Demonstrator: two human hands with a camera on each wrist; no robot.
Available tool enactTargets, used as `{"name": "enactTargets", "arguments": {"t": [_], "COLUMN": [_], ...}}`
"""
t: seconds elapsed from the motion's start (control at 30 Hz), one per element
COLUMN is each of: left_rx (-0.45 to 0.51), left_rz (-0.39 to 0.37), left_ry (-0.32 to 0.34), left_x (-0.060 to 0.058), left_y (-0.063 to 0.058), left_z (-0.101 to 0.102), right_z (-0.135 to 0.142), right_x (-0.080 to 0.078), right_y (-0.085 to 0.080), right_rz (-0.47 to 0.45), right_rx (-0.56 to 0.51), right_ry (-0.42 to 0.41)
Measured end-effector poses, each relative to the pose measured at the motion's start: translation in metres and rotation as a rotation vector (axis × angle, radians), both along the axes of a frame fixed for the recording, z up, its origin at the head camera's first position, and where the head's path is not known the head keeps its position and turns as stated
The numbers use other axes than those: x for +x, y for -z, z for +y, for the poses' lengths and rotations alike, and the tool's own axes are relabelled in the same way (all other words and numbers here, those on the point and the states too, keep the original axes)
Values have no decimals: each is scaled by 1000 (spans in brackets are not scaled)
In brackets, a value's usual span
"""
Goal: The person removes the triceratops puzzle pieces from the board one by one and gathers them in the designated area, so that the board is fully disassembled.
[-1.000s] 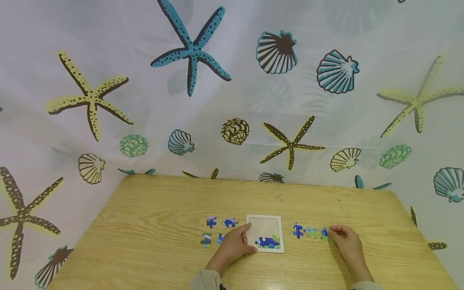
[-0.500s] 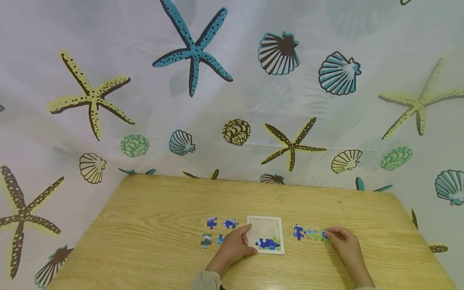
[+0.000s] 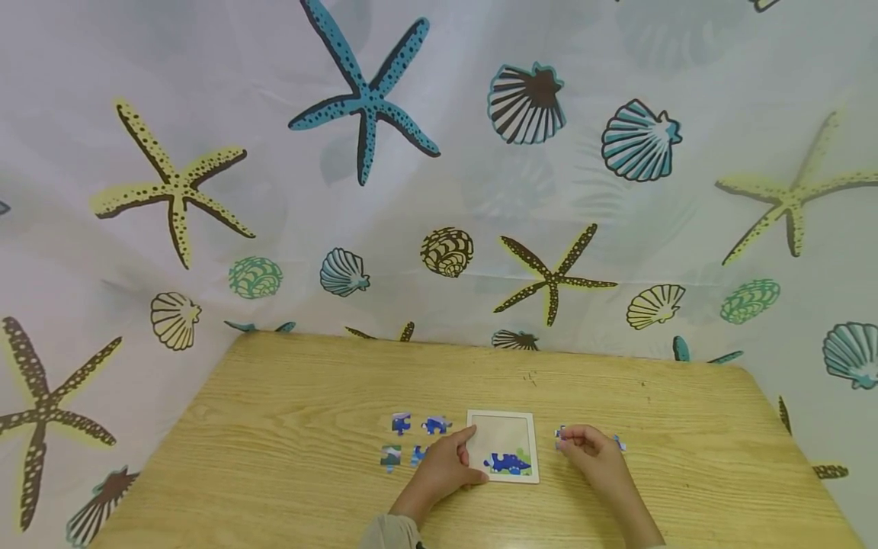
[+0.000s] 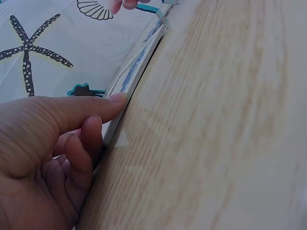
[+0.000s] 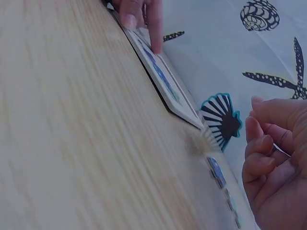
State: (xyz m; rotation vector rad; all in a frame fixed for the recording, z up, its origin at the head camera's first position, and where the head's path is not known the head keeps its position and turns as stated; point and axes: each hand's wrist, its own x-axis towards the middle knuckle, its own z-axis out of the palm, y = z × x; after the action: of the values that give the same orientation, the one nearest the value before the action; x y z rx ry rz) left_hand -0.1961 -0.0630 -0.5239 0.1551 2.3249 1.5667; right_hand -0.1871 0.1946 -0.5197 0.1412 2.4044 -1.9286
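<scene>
A square white-rimmed puzzle tray (image 3: 531, 423) lies on the table, with joined blue-and-green jigsaw pieces (image 3: 509, 463) along its lower right inside. My left hand (image 3: 444, 461) holds the tray at its left side, thumb against the near edge and index finger on the left rim; its other fingers are curled. To the tray's right, my right hand (image 3: 598, 461) hovers over loose pieces, fingertips above a blue jigsaw piece (image 3: 559, 432). In the right wrist view its fingers (image 5: 261, 143) are loosely curled with no piece visible between them. Another loose piece (image 3: 620, 442) shows partly behind it.
Left of the tray lie several loose jigsaw pieces: a purple-and-blue one (image 3: 401, 423), a blue one (image 3: 436, 425), a green-and-white one (image 3: 390, 456) and one partly covered by the left hand (image 3: 419, 455). A patterned curtain (image 3: 439, 191) hangs behind the wooden table (image 3: 309, 381).
My right hand has moved left, from the rightmost loose piece to the blue one nearest the tray. My left hand stays on the tray.
</scene>
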Motion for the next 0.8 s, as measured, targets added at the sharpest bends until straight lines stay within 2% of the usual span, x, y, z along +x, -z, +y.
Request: {"name": "enactTargets", "arguments": {"t": [0.27, 0.47, 0.63, 0.8], "left_rx": [-8, -30, -35, -26], "left_rz": [-5, 22, 24, 19], "left_ry": [-16, -7, -7, -11], "left_x": [1, 2, 1, -1], "left_y": [-1, 0, 0, 2], "left_z": [2, 2, 1, 1], "right_z": [-42, -56, -57, -60], "right_x": [4, 4, 3, 3], "right_y": [8, 17, 22, 18], "right_rz": [1, 23, 65, 139], "right_rx": [-17, 0, 99, 223], "right_ry": [-92, -145, -172, -213]}}
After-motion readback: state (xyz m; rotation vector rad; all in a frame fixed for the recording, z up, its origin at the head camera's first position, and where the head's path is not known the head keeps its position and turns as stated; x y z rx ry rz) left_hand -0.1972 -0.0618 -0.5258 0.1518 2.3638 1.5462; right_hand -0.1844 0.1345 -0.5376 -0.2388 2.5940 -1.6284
